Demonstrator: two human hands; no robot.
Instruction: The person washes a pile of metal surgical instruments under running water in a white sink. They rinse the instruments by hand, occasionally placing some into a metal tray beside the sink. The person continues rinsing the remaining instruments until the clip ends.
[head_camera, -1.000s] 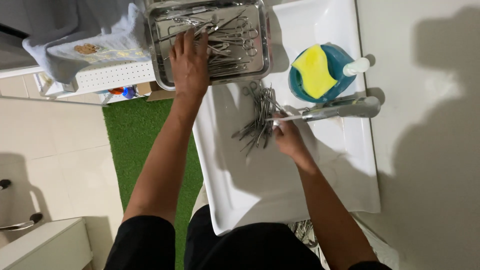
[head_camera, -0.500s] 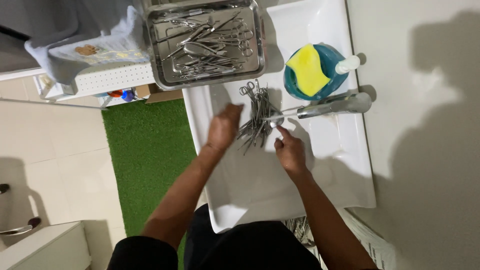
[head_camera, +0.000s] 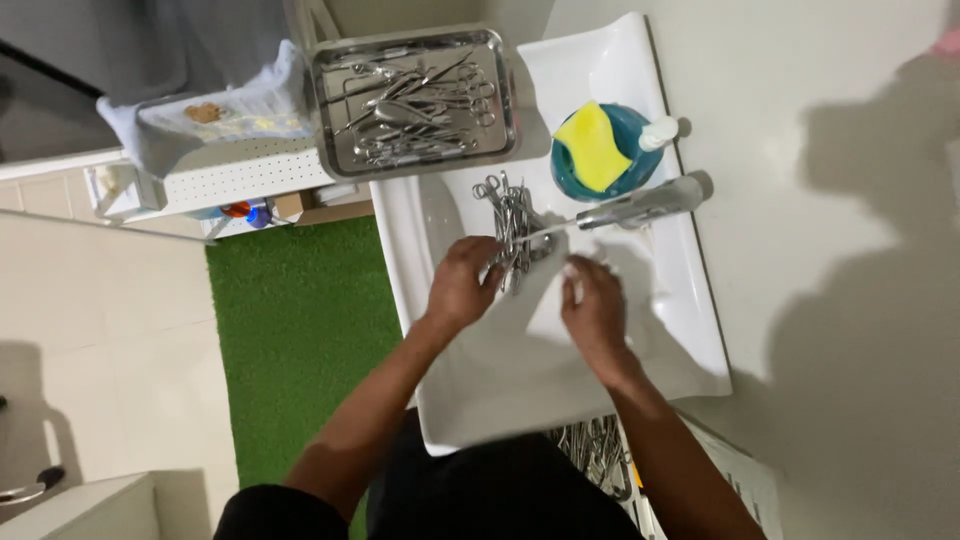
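A bundle of metal scissors and forceps (head_camera: 510, 215) lies in the white sink (head_camera: 640, 340) under the chrome tap (head_camera: 640, 205). My left hand (head_camera: 462, 283) grips the near end of that bundle, fingers curled on it. Just to the right of the bundle, my right hand (head_camera: 595, 305) hovers over the basin with its fingers bent. Whether it holds anything I cannot tell. A steel tray (head_camera: 412, 100) with several more instruments stands at the sink's far left corner.
A blue bowl with a yellow sponge (head_camera: 595, 150) sits on the sink rim beside the tap. A white perforated shelf (head_camera: 215, 170) with small items stands left of the tray. Green matting (head_camera: 300, 340) covers the floor. More instruments (head_camera: 600, 455) lie in a basket below the sink.
My left hand left the steel tray, came down into the sink and took hold of the instrument bundle. My right hand slid off the bundle toward the right.
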